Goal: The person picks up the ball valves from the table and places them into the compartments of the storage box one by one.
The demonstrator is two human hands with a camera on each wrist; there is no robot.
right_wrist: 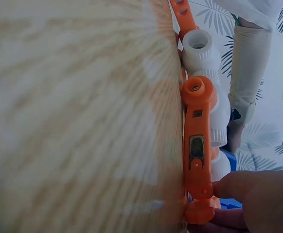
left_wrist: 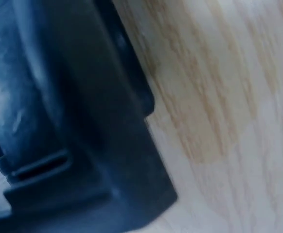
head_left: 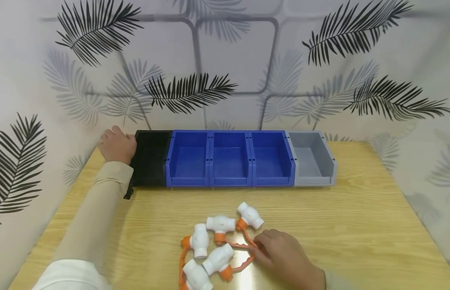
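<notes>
Several white ball valves with orange lever handles lie on the wooden table in the head view, among them an upper right valve (head_left: 251, 215), a middle valve (head_left: 220, 224) and a lower valve (head_left: 218, 259). My right hand (head_left: 283, 257) is at the converging handle tips, thumb and fingers pinching the end of an orange handle (right_wrist: 198, 145) in the right wrist view. At the far left, my left hand (head_left: 117, 145) rests against the left side of a black bin (head_left: 150, 161), fingers loosely bent. The left wrist view shows dark plastic (left_wrist: 117, 160) close up.
Three blue bins (head_left: 190, 181) and a grey bin (head_left: 313, 181) continue the row rightward from the black one. Behind them rises a wall with leaf patterns (head_left: 228, 52). Two more valves, a left valve (head_left: 200, 241) and a front valve (head_left: 197, 276), lie left of the others.
</notes>
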